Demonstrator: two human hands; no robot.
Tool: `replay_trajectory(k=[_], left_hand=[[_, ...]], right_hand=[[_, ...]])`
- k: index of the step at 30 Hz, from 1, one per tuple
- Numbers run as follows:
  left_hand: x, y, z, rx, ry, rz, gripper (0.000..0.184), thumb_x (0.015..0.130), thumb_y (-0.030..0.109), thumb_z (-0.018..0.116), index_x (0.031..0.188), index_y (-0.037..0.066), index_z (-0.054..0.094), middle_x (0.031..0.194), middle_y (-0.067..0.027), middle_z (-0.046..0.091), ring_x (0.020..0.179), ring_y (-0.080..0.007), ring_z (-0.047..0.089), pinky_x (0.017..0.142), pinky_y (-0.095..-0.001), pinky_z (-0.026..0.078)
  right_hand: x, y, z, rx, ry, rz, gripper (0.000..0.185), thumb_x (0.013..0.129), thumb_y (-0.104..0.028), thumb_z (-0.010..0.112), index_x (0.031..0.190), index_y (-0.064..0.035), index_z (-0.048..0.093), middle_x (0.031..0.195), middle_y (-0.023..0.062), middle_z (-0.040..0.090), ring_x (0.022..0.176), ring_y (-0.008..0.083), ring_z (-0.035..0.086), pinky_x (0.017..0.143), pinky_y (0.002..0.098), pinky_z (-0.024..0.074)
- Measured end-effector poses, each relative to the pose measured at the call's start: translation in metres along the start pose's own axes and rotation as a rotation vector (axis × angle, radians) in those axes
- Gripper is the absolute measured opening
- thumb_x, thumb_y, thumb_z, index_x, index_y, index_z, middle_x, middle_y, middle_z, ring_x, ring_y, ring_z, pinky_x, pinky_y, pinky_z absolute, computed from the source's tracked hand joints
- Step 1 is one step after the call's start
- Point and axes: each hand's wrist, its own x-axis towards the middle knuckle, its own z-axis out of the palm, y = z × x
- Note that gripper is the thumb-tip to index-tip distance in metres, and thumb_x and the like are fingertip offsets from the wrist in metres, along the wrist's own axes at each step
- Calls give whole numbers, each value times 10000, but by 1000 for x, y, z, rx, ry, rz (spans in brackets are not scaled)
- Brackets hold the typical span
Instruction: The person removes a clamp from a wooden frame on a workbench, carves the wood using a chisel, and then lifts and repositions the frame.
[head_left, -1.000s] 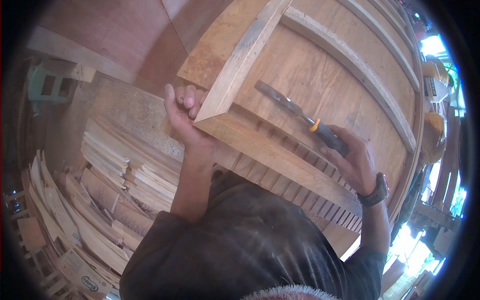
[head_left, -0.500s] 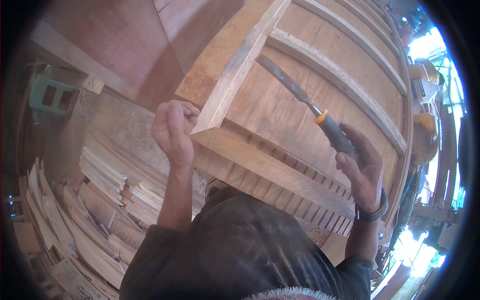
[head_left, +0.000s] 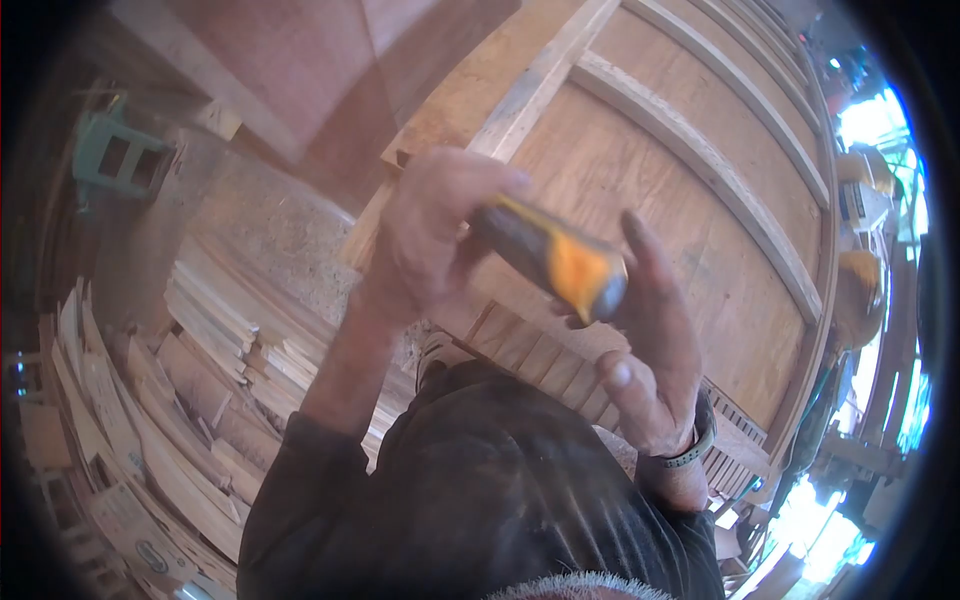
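Head view: left hand point(head_left: 430, 225) has the black-and-yellow handle point(head_left: 545, 255) of a hand tool, closed round its far-left part, fingers blurred. Exact finger placement unreadable. Rest of the tool hidden by that hand; can't tell how it sits in there.

Handle is in front of the body, above the near-left part of a wooden panel point(head_left: 720, 270), tilted, with its orange section and grey end cap toward the right hand point(head_left: 655, 350). Right hand is spread, thumb well apart from the upper finger, just beside the cap. Can't tell whether any of its fingers touch the handle from behind. Wristwatch point(head_left: 690, 445) on the right wrist.

Panel carries pale battens point(head_left: 690, 150) running across it, plus a rail point(head_left: 550, 80) along its left edge, partly behind the left hand. Row of wooden slats point(head_left: 545, 355) shows below the hands, next to the dark shirt point(head_left: 480, 500).

Left side: wood strips point(head_left: 200, 350) heaped beside the left forearm, green stool point(head_left: 120, 155) farther up on the floor. Reddish sheet point(head_left: 310, 60) at top left.
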Motion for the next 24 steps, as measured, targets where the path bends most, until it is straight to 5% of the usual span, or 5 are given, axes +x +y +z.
replay_trajectory(k=[3, 5, 8, 14, 24], left_hand=[[-15, -18, -17, -169, 217, -246, 371, 892, 71, 759, 1234, 54, 617, 1093, -88, 658, 1025, -229, 642, 866, -375, 515], [-19, -28, -28, -47, 302, -267, 245, 956, 76, 690, 1181, 18, 613, 992, -83, 651, 936, -185, 623, 824, -350, 504], [-10, -37, -37, -471, 465, -185, 114, 1013, 13, 540, 1126, 11, 553, 959, -71, 580, 872, -183, 546, 805, -378, 478], [-19, -57, -33, -1010, 765, -304, 69, 1029, 98, 520, 1043, 40, 554, 889, -58, 560, 868, -188, 554, 814, -386, 463], [-75, -65, -40, -1035, 1044, -670, 166, 1052, 211, 540, 1096, 58, 590, 1047, -92, 622, 1036, -229, 610, 946, -431, 504]], right_hand=[[-5, 14, -10, -157, 7, 41, 600, 909, -195, 717, 1415, 66, 526, 1332, 250, 602, 1143, 383, 646, 965, 418, 516], [-6, 29, -18, -686, -88, 32, 637, 882, -234, 759, 1417, 32, 539, 1334, 239, 601, 1142, 387, 649, 963, 429, 517], [-7, 34, -16, -771, -189, 53, 643, 858, -259, 784, 1399, 6, 561, 1272, 229, 634, 1102, 386, 661, 944, 430, 519], [-6, 40, -10, -874, -290, 149, 647, 836, -269, 800, 1373, 13, 575, 1155, 207, 678, 1048, 379, 672, 902, 428, 527], [-8, 40, 0, -999, -275, 260, 688, 781, -236, 847, 1376, -22, 577, 1072, 193, 690, 981, 374, 680, 856, 430, 539]])
